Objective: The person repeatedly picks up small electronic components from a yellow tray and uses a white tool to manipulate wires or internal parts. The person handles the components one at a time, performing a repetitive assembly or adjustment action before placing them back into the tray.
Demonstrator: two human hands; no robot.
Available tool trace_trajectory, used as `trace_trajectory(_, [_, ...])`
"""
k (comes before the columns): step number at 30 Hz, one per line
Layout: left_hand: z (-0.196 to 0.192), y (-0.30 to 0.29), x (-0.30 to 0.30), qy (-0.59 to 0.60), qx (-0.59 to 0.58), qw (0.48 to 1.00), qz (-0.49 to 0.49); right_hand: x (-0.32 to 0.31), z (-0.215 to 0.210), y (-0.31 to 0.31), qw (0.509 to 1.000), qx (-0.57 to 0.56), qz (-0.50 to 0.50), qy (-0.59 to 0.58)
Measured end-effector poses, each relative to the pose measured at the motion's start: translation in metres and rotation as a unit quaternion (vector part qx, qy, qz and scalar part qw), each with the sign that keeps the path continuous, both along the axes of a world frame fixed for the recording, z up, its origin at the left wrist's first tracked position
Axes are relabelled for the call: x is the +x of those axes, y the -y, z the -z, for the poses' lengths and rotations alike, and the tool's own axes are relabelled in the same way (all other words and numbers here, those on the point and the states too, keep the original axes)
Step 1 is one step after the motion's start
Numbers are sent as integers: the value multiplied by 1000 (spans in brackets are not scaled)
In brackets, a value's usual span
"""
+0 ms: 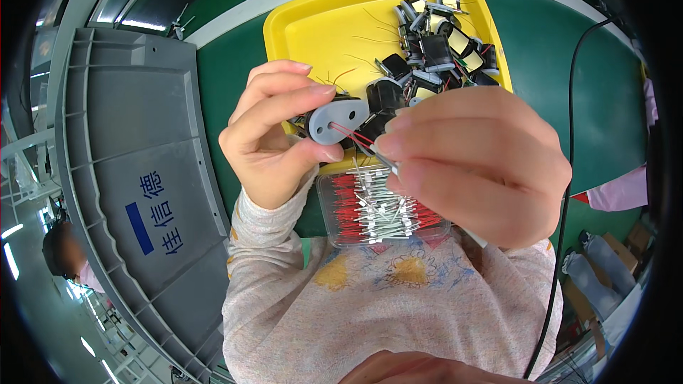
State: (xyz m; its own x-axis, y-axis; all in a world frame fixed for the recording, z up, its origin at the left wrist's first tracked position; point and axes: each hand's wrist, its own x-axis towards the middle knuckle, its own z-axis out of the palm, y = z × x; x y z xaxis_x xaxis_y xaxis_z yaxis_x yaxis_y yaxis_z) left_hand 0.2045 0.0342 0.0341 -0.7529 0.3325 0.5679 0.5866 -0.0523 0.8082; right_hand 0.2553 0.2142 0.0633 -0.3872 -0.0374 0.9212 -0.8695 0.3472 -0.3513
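My left hand grips a small black part with a grey oval end cap between thumb and fingers. The cap faces right and has holes in it. Thin red wires come out of one hole and run toward my right hand. My right fingertips pinch the wires near a slim grey-white piece, whose kind I cannot make out. Both hands are above the near edge of a yellow tray. More black parts with grey caps lie heaped at the tray's right side.
Just below my hands stands a clear plastic box full of red and white wire pieces. A large grey crate is at the left. A black cable crosses the green table at the right. Other people sit farther off.
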Motion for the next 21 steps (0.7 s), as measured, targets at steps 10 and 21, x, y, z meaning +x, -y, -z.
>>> trace_trajectory(10, [-1, -1, 2, -6, 0, 1000, 0, -4, 2, -7, 999, 38, -22, -5])
trace_trajectory(21, [-1, -9, 5, -100, -27, 992, -72, -8, 1, -4, 989, 32, -3, 141])
